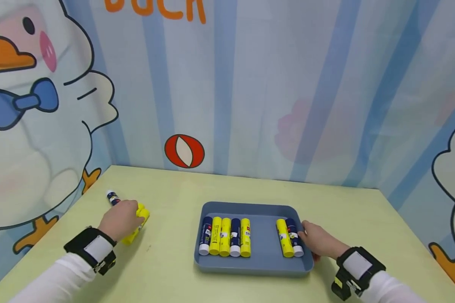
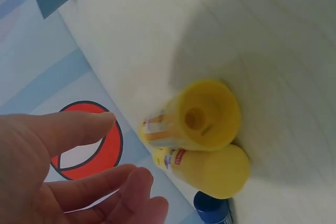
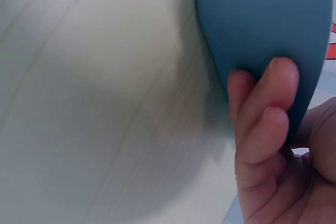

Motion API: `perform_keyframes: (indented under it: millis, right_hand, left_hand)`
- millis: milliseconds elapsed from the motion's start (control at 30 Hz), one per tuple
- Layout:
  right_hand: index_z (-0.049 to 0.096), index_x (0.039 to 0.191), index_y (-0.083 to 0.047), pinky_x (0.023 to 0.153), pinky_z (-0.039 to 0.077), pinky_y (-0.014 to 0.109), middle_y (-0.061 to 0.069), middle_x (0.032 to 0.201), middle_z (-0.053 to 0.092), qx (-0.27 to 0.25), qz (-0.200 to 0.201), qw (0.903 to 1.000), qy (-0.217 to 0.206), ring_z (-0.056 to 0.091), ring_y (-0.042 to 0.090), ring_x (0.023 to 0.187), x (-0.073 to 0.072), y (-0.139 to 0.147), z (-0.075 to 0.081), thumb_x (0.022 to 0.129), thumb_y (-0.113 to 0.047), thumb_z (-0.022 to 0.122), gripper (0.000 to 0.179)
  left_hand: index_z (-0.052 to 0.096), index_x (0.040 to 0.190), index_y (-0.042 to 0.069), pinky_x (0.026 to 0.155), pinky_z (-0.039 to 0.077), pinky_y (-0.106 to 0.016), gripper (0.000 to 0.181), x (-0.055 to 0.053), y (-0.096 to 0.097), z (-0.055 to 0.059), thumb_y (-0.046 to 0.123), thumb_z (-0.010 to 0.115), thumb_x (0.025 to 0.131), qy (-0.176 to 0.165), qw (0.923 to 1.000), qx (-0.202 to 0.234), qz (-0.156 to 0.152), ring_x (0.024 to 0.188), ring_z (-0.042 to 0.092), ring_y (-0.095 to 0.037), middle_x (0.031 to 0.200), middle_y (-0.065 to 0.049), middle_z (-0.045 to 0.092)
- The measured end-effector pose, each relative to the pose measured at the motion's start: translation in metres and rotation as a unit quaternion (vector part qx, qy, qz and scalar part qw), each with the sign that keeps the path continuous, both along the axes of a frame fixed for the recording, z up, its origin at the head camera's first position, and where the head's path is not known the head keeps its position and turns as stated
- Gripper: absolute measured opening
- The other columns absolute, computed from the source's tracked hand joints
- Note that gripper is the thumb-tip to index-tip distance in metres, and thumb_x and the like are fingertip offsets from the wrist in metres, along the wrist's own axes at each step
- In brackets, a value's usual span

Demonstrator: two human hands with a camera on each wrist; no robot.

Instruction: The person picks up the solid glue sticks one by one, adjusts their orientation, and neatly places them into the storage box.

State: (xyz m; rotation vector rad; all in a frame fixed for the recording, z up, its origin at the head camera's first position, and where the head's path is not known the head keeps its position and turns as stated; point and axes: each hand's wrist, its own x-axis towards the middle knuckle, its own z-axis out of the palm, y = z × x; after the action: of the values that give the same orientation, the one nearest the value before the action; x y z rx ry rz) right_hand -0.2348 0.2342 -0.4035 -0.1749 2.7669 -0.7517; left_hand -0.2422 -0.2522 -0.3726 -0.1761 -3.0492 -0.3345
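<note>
My left hand [image 1: 120, 219] hovers over the loose glue sticks at the table's left. In the left wrist view its thumb and fingers stand apart, with nothing between them. Two yellow glue sticks [image 2: 210, 174] lie side by side just beyond the fingertips, and a navy one [image 1: 113, 197] with a white end pokes out past the hand. My right hand [image 1: 320, 239] grips the right end of a blue-grey tray [image 1: 263, 242], thumb at the rim and fingers curled against the outer wall. Inside the tray, several yellow and navy glue sticks [image 1: 225, 237] stand in a row at left.
Two more glue sticks [image 1: 285, 238], yellow and navy, lie together at the tray's right end. The pale yellow table [image 1: 167, 252] backs onto a striped curtain [image 1: 250, 84] printed with cartoon ducks and a red ball.
</note>
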Motion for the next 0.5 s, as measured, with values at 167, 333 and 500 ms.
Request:
perform_keyframes:
  millis: [167,333,500]
  right_hand:
    - [0.044,0.112,0.008,0.044,0.05,0.03,0.012,0.08,0.054,-0.004,0.001,1.0,-0.001,0.054,0.018,0.043,0.001,-0.004,-0.004,0.101,-0.009,0.049,0.021]
    - [0.044,0.108,0.007,0.044,0.05,0.03,0.012,0.079,0.054,-0.006,0.01,0.9999,-0.001,0.055,0.018,0.043,0.0,-0.006,-0.001,0.101,-0.008,0.048,0.017]
    - [0.044,0.107,0.007,0.044,0.05,0.03,0.011,0.078,0.053,-0.002,0.004,0.9999,-0.009,0.054,0.018,0.044,0.002,-0.003,0.001,0.102,-0.008,0.047,0.016]
  left_hand:
    - [0.058,0.09,-0.01,0.055,0.046,-0.035,0.029,0.001,-0.007,-0.008,0.014,0.073,0.085,-0.002,0.9996,-0.026,0.007,0.061,0.049,-0.021,0.073,-0.01,0.052]
    - [0.058,0.084,-0.007,0.049,0.041,-0.03,0.025,0.003,-0.009,-0.014,0.013,0.073,0.085,-0.011,0.9996,-0.027,0.002,0.055,0.048,-0.019,0.069,-0.009,0.05]
    - [0.058,0.081,-0.004,0.047,0.04,-0.027,0.022,0.003,0.0,-0.016,0.013,0.072,0.085,-0.02,0.9996,-0.018,-0.004,0.052,0.048,-0.017,0.067,-0.007,0.05]
